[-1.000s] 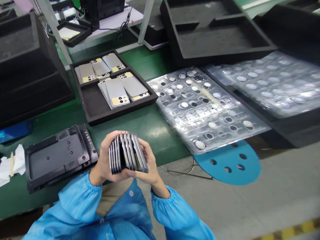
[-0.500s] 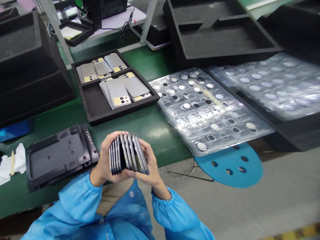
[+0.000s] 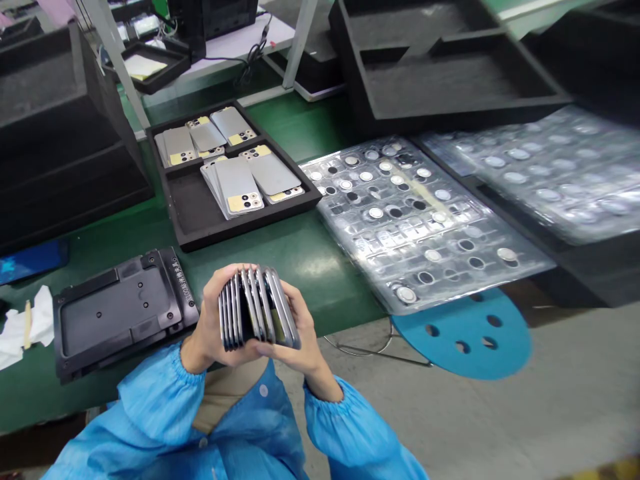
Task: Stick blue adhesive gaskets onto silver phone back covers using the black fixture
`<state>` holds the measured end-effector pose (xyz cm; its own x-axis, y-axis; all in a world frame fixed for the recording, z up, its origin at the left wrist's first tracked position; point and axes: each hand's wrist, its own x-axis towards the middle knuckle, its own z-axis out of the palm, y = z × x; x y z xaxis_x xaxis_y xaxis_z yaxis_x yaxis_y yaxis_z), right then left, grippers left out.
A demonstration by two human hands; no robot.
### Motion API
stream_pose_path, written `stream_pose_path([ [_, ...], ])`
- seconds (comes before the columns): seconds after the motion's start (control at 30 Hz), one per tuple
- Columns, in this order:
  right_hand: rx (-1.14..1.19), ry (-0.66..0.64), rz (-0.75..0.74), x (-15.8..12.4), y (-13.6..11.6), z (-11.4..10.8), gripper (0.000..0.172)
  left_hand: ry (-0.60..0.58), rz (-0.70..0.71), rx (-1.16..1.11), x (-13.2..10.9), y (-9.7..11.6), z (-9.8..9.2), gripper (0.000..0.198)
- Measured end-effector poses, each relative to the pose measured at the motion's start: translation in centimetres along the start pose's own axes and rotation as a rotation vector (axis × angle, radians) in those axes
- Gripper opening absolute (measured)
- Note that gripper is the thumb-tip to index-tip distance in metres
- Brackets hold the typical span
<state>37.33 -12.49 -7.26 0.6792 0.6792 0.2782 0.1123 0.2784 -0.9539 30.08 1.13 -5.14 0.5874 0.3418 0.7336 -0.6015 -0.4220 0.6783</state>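
Between my two hands I hold a row of several phones (image 3: 257,307), standing on edge side by side and slightly fanned apart. My left hand (image 3: 213,327) wraps the left end, its thumb and fingers around the outer phone. On the right end my right hand (image 3: 300,327) is closed, with its thumb along the lower edge. A black divided tray (image 3: 185,217) lies beyond my hands, with silver phone back covers (image 3: 235,180) piled in it, each with a yellow patch by the camera holes. Left of my hands is a black fixture plate (image 3: 120,313) with a shallow phone-shaped recess.
Clear plastic blister trays (image 3: 425,227) with round discs overhang the table edge at right. Black foam trays (image 3: 450,80) stand behind them; more are stacked at left (image 3: 60,133). A blue stool (image 3: 470,340) is below. White tissue (image 3: 43,317) and a blue item (image 3: 35,261) lie left.
The surroundings have shifted very slightly right in view. My hands keep the same grip on the phones, with no other visible movement.
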Motion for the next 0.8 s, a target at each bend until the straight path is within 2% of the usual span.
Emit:
stream_pose_path([
  [0.27,0.033,-0.015,-0.029,-0.12,0.28,0.04,0.081,0.001,0.046,0.042,-0.19,-0.69,0.14,0.104],
  [0.5,0.049,-0.062,-0.024,-0.03,0.32,0.07,0.083,-0.088,-0.011,0.026,0.08,0.17,-0.29,0.100],
  [0.63,0.061,-0.078,-0.030,0.22,0.44,0.22,0.082,-0.086,0.016,-0.004,0.17,0.16,-0.27,0.100],
  [0.8,0.035,-0.078,-0.053,0.49,0.60,0.32,0.081,-0.107,-0.014,0.012,0.08,0.04,-0.40,0.103],
])
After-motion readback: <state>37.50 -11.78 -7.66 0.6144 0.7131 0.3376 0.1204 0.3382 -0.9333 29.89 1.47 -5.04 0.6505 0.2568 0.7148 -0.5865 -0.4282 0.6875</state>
